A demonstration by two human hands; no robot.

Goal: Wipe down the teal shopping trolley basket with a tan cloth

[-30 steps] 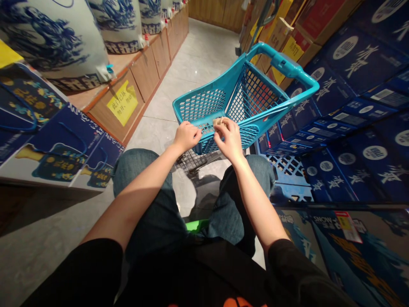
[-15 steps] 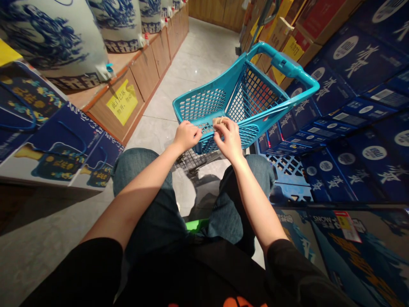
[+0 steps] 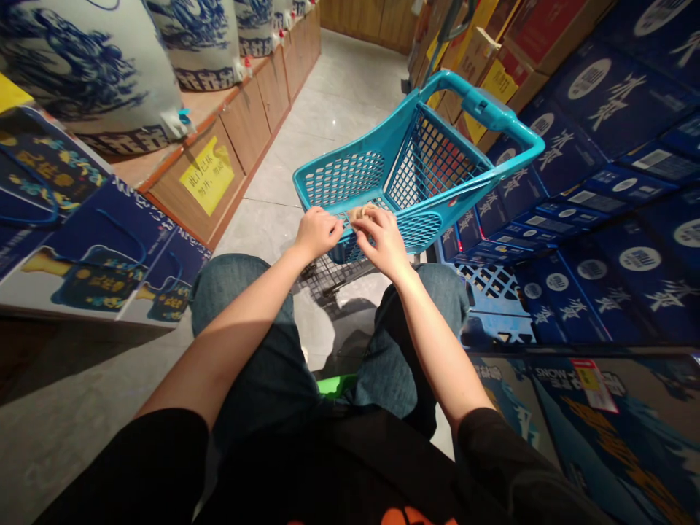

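Observation:
A turquoise plastic shopping cart (image 3: 342, 179) with lattice walls stands in front of my knees, its handle pointing up to the right. My left hand (image 3: 317, 233) is closed on the near rim of its basket. My right hand (image 3: 386, 240) has its fingers bent around a crumpled beige cloth (image 3: 362, 211), pressed at the same rim a little to the right of my left hand. Part of the cloth is hidden under the fingers.
Stacked blue cartons (image 3: 563, 284) and a blue plastic crate (image 3: 495, 292) line the right side. On the left, large blue-and-white jars (image 3: 202, 44) stand on a wooden cabinet (image 3: 246, 124), with printed gift bags (image 3: 103, 248) nearer me. Grey tiled floor (image 3: 322, 95) runs between.
My right hand has slid left along the cart's rim with the cloth, closer to my left hand. My left hand stays on the rim.

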